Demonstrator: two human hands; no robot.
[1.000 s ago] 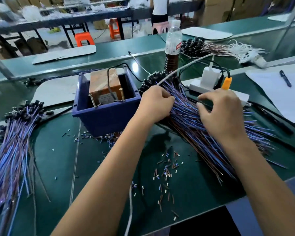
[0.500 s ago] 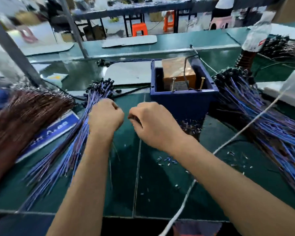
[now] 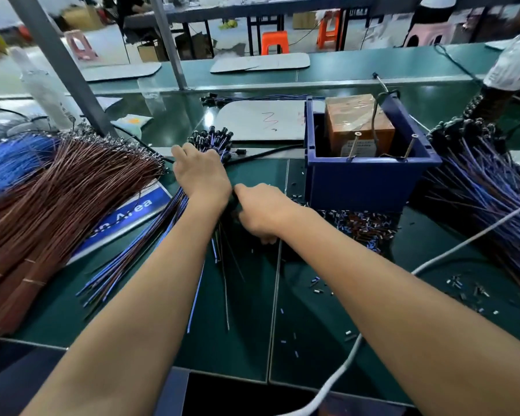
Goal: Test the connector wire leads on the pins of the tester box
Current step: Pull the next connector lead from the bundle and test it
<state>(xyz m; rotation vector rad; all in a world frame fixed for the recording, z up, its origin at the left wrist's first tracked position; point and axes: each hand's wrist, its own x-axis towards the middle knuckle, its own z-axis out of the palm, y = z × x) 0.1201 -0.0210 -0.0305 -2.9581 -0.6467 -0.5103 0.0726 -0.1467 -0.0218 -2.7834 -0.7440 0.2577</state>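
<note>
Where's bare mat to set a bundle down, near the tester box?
Barest: green mat between the forearms, bordered by a few stray leads. Also the white board behind the left hand. Crowded: cut bits in front of the blue bin; brown wires left; blue leads right.

Single wide-angle view from a head-worn camera, looking forward and down along both bare forearms onto a green surface (image 3: 327,340). Close range: forearms filling the lower frame, left hand (image 3: 200,172) and right hand (image 3: 261,210) near centre. Blue tester box (image 3: 370,181) just right of centre, wire bundles at both edges. Top of frame reaching farther benches and orange stools (image 3: 275,42). Straight lines bowed towards the edges by the lens.
</note>
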